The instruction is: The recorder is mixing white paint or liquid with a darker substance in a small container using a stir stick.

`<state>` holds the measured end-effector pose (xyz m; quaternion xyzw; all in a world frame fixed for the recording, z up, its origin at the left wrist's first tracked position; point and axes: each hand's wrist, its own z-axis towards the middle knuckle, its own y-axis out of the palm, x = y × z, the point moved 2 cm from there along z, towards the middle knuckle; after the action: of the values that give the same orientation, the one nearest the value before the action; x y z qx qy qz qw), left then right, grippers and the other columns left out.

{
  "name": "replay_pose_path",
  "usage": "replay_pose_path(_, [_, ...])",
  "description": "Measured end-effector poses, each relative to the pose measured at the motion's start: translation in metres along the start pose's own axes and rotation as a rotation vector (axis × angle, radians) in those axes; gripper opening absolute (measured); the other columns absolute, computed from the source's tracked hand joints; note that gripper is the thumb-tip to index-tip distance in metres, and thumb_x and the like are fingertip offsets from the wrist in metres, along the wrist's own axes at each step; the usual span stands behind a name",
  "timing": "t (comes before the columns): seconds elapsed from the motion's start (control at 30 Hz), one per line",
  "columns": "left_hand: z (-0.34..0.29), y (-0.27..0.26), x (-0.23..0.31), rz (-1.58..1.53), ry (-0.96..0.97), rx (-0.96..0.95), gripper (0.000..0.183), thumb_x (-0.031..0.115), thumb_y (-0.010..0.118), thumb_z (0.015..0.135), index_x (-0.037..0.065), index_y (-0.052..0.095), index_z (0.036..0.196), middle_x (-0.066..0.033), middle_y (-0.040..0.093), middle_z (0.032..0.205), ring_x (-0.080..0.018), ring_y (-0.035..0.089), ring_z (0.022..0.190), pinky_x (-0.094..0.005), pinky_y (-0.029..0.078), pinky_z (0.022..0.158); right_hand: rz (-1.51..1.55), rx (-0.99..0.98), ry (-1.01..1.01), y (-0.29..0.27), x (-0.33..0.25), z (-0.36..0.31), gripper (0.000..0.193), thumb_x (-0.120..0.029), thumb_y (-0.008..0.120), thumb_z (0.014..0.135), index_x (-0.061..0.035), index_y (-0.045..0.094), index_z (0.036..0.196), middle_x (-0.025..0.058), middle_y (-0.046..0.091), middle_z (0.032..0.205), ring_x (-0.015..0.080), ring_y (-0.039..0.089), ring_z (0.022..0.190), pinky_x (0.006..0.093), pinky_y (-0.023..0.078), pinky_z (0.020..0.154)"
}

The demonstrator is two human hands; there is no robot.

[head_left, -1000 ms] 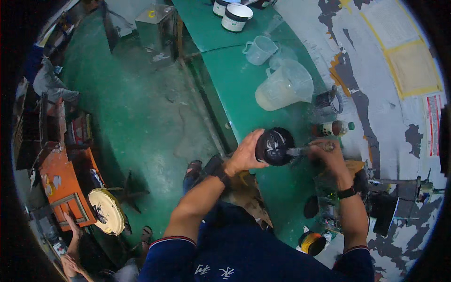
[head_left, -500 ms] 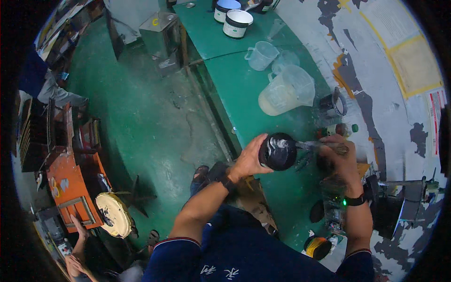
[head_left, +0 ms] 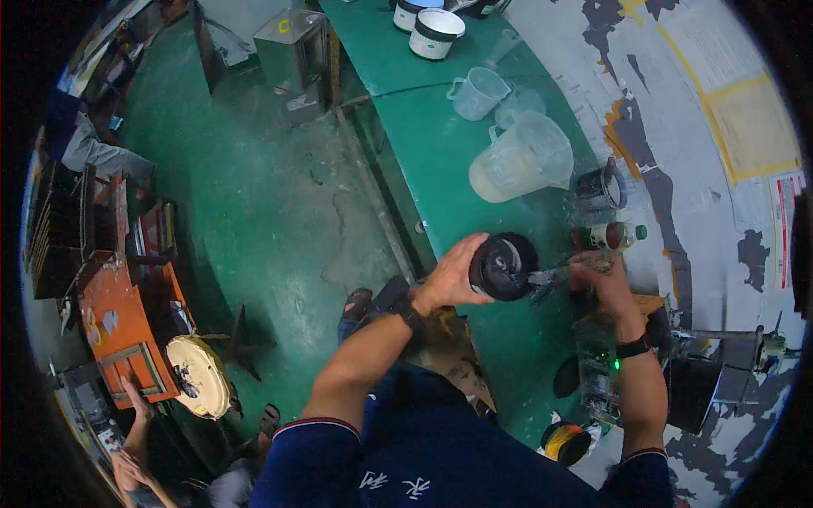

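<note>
Since a second ago the left hand [head_left: 453,275] keeps clasping the tilted black can [head_left: 503,267] below the big clear jug [head_left: 525,159], while the right hand [head_left: 600,279] grips a scraper [head_left: 552,275], now dipped into it.

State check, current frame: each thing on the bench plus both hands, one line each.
left hand: gripping the black can, tilted on its side
black can: open, mouth toward the camera, dark inside
right hand: holding a thin tool, tip at the can's mouth
large clear jug: upright, pale liquid low inside
small clear cup: upright, looks empty
white tub: upright, dark lid on
</note>
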<state>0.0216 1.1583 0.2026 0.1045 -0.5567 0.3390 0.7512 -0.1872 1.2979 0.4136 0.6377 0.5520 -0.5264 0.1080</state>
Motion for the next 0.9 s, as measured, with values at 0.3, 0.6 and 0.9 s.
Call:
replay_pose_path(0.3, [0.001, -0.006, 0.004, -0.028, -0.052, -0.106, 0.123, 0.036, 0.095, 0.055, 0.003, 0.027, 0.152, -0.0232, 0.039, 0.151, -0.0408, 0.039, 0.140, -0.0462, 0.034, 0.117, 0.217, 0.141, 0.014, 0.020, 0.016, -0.020, 0.029, -0.014, 0.073, 0.089, 0.0053, 0.066, 0.109, 0.0110, 0.070, 0.089, 0.0213, 0.070, 0.079, 0.0320, 0.059, 0.070])
replay_pose_path(0.6, [-0.015, 0.007, 0.002, 0.033, -0.033, 0.024, 0.134, 0.035, 0.098, 0.049, 0.003, 0.022, 0.154, -0.0249, 0.033, 0.155, -0.0419, 0.033, 0.144, -0.0475, 0.028, 0.121, -0.567, -0.059, -0.647, 0.027, -0.079, -0.025, 0.025, -0.010, 0.079, 0.083, -0.0028, 0.071, 0.105, 0.0079, 0.067, 0.089, 0.0214, 0.064, 0.081, 0.0318, 0.048, 0.071])
replay_pose_path(0.9, [-0.010, 0.007, 0.007, 0.044, -0.030, 0.018, 0.133, 0.035, 0.098, 0.049, 0.002, 0.023, 0.153, -0.0250, 0.035, 0.154, -0.0435, 0.035, 0.142, -0.0494, 0.029, 0.120, -0.529, -0.137, -0.553, 0.022, -0.086, -0.025, 0.024, -0.006, 0.080, 0.079, -0.0044, 0.073, 0.102, 0.0101, 0.068, 0.096, 0.0229, 0.064, 0.090, 0.0349, 0.049, 0.083])
